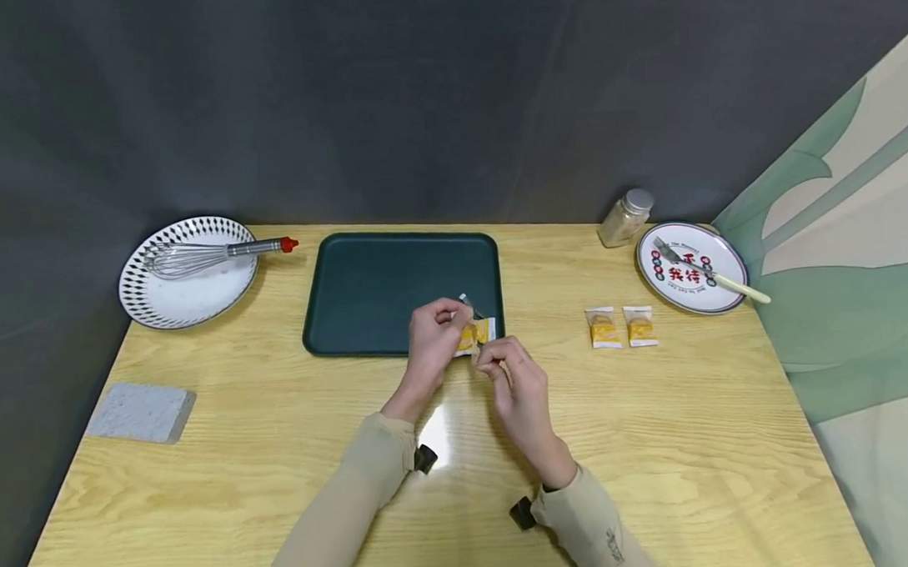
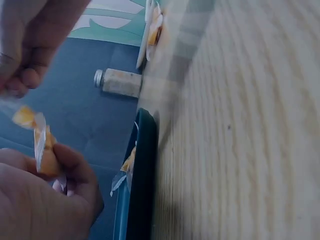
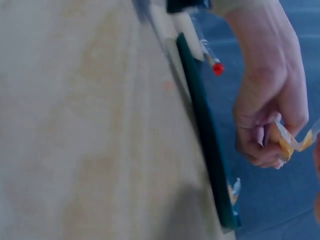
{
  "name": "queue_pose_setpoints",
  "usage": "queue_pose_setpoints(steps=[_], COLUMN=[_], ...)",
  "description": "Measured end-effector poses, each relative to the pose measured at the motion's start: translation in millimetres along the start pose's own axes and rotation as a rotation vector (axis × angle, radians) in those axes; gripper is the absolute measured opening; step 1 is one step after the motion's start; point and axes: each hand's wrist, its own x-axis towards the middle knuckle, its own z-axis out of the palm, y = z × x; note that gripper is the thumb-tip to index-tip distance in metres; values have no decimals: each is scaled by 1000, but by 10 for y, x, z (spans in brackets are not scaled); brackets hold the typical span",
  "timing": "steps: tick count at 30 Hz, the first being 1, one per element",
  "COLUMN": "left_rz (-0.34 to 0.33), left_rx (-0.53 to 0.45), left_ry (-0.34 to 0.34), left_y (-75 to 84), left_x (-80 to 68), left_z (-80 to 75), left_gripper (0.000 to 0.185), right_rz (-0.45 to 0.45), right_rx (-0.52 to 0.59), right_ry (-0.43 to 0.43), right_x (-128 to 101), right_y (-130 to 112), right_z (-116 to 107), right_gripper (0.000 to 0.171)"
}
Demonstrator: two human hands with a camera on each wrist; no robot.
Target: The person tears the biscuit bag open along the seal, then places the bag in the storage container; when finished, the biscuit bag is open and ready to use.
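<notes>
My left hand (image 1: 432,338) pinches a small clear-and-yellow snack packet (image 2: 46,150) with orange contents above the tray's front right corner. My right hand (image 1: 521,377) is close beside it, its fingertips pinching the other end of the wrapper. Between the hands the wrapper is stretched and twisted, as the right wrist view also shows at the wrapper's crumpled strip (image 3: 299,144). Below the hands, in the dark green tray (image 1: 393,269), lies another yellow packet (image 2: 128,165), partly hidden in the head view.
Two similar packets (image 1: 603,328) lie on the table to the right. Behind them stand a capped jar (image 1: 623,219) and a plate (image 1: 680,296) with a fork (image 1: 732,284). At left are a patterned plate (image 1: 188,305) holding a whisk (image 1: 231,249), and a grey block (image 1: 139,411).
</notes>
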Motion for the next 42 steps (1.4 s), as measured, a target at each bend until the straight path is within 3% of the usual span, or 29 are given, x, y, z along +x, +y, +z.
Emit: queue_pose_setpoints(steps=[5,9,14,19,26,30,35,39,42], left_rz=[2,-28,-101,-126,-148,-135,-70,-14,-11], left_rx=[-67,-113,-227,-312,-364,-278,-54,126,212], left_ry=[-91,-136,-144,-148,-141,-108,-91,-106,-109], left_y=[13,30,47,130,208,154,103,54,19], left_x=[-42,-56,39,227,490,627,742,788,808], left_z=[-70,-125,-231,-336,-329,-312,-273,-244,-233], left_gripper=[12,12,10,12,12,14,15,12,10], right_rz=[297,471,558,607,662,697,705,641,582], right_rx=[70,130,122,114,211,181,39,-116,-215], right_ry=[60,-4,-120,-245,-286,-285,-295,-334,-372], right_x=[208,363,456,623,957,1075,1110,1078,1062], right_y=[50,162,267,381,609,757,917,995,1023], right_z=[-42,-97,-158,-180,-139,-101,-74,-30,6], right_gripper=[9,13,24,25,26,25,20,15,13])
